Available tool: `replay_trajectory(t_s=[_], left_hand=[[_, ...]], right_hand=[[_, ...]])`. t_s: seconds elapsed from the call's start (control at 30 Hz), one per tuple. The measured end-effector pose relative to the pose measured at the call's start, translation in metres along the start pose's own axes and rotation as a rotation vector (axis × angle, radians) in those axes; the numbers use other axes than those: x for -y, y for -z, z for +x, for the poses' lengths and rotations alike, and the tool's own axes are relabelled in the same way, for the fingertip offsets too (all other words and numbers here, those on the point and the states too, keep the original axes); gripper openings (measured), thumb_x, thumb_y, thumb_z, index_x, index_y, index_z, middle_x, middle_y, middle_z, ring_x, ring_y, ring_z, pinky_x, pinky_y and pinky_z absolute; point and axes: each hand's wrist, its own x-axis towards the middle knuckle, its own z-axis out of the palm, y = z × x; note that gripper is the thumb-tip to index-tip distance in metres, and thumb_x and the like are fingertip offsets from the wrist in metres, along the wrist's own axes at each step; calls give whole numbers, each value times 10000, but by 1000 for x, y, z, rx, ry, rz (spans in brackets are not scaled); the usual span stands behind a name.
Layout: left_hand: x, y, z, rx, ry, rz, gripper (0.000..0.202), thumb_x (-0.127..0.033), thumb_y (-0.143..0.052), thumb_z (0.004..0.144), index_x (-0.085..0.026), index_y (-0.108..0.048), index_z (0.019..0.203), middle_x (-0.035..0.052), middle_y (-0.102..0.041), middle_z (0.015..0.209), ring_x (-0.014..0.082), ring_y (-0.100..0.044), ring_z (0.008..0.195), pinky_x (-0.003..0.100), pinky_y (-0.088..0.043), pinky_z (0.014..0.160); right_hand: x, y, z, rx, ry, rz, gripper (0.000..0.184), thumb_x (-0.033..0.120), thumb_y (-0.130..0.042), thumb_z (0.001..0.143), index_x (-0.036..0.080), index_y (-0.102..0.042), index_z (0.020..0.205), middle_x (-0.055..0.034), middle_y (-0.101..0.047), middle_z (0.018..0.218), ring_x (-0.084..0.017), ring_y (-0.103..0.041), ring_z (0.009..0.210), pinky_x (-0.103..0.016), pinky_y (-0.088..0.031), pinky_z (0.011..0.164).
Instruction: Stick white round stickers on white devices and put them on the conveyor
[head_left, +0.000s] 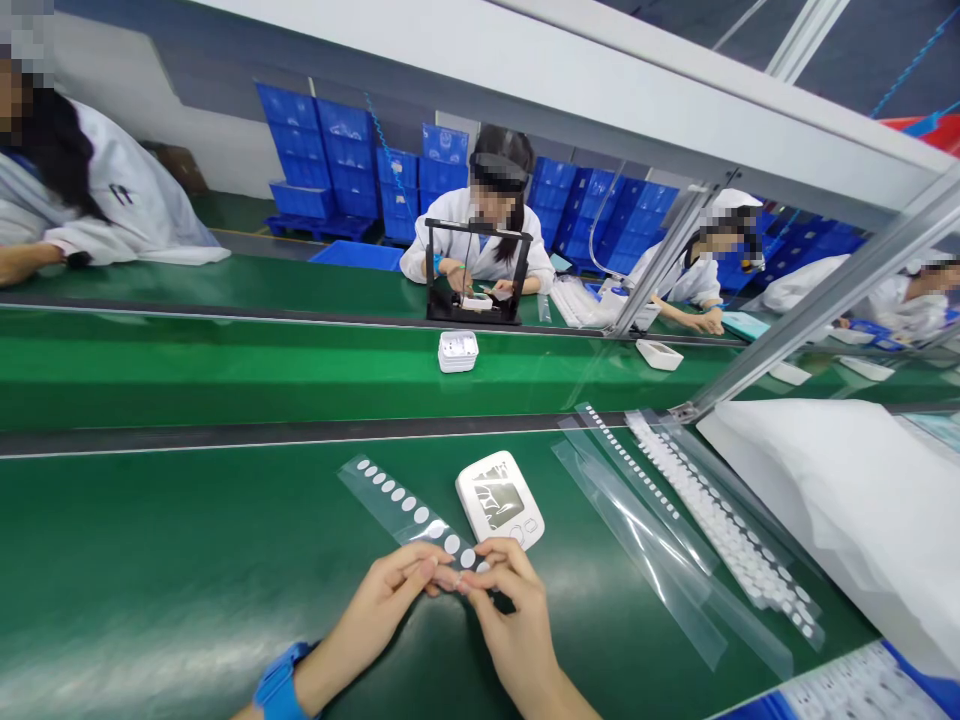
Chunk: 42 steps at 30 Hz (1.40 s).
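A clear strip of round white stickers (397,492) slants across the green bench, its near end at my fingers. My left hand (397,590), with a blue band at the wrist, pinches that end between thumb and fingers. Close beside it, my right hand (517,605) has thumb and forefinger pinched on the same end, the fingertips of both hands nearly touching. Whether a sticker is peeled between them is hidden. Just beyond my right hand lies a white device with a display (501,495), like a blood pressure monitor, face up.
Clear backing strips (637,540) and a pile of sticker strips (720,515) lie to the right, beside a white sheet (825,500). Beyond the bench edge, a green conveyor (225,370) carries stacked white housings (457,352). A metal post (787,300) rises at right. Several co-workers sit opposite.
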Motion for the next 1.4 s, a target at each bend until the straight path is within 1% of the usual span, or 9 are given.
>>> replay_trajectory(t_s=[0.2, 0.3, 0.43, 0.63, 0.8, 0.93, 1.1, 1.3, 1.4], left_hand=[[-1, -3, 0, 6, 51, -36, 420, -561, -620, 806, -152, -670, 890, 73, -761, 774, 223, -697, 760, 274, -525, 690], [-2, -3, 1, 15, 74, -49, 419, -555, -633, 800, -151, -668, 904, 81, -765, 796, 230, -705, 781, 281, -530, 705], [-1, -4, 1, 17, 129, -115, 456, -573, -653, 775, -142, -666, 921, 100, -768, 825, 243, -711, 805, 302, -541, 729], [1, -7, -1, -9, 207, -252, 494, -573, -697, 740, -124, -662, 942, 120, -767, 847, 245, -718, 822, 308, -555, 767], [1, -8, -2, -21, 216, -272, 482, -560, -711, 736, -120, -664, 927, 128, -764, 852, 254, -719, 828, 326, -556, 790], [2, -7, -2, -10, 219, -272, 461, -551, -706, 745, -122, -660, 907, 123, -762, 825, 245, -719, 794, 332, -557, 779], [4, -5, 0, 57, 189, -251, 422, -532, -698, 762, -135, -648, 895, 100, -766, 828, 215, -713, 765, 310, -550, 770], [4, -4, 2, 21, 219, -223, 498, -588, -708, 715, -130, -640, 897, 115, -772, 810, 229, -722, 762, 301, -556, 730], [6, -3, 3, 9, 225, -223, 509, -593, -711, 710, -127, -641, 900, 119, -773, 811, 219, -723, 746, 290, -559, 718]], right_hand=[[4, 1, 0, -3, 16, -23, 125, 153, -591, 864, 207, -686, 802, -70, -595, 925, -201, -629, 881, -315, -527, 771], [3, 2, -1, -1, 39, -46, 143, 129, -571, 867, 207, -687, 833, -81, -611, 961, -209, -631, 915, -331, -522, 809], [-1, 1, -3, -16, 70, -84, 181, 105, -549, 871, 218, -689, 855, -89, -622, 1028, -191, -652, 855, -312, -537, 766], [-3, 1, -8, -22, 105, -199, 195, 102, -533, 883, 234, -672, 917, -101, -618, 1136, -234, -612, 1045, -361, -520, 868], [1, 2, -8, -9, 95, -243, 194, 108, -495, 900, 228, -647, 922, -108, -607, 1109, -235, -598, 1042, -369, -521, 864], [2, 3, -8, 11, 175, -281, 218, 84, -487, 888, 232, -633, 956, -100, -596, 1072, -237, -587, 1027, -385, -521, 851], [0, 8, -7, 61, 261, -304, 244, 44, -490, 874, 234, -607, 971, -100, -569, 1084, -254, -527, 1105, -432, -474, 924], [-1, 17, -4, 102, 213, -263, 208, 59, -503, 879, 237, -601, 921, -92, -559, 1106, -240, -530, 1091, -399, -474, 912], [-3, 27, 5, 50, 156, -241, 157, 112, -512, 894, 231, -615, 886, -93, -561, 1099, -239, -549, 1067, -391, -480, 897]])
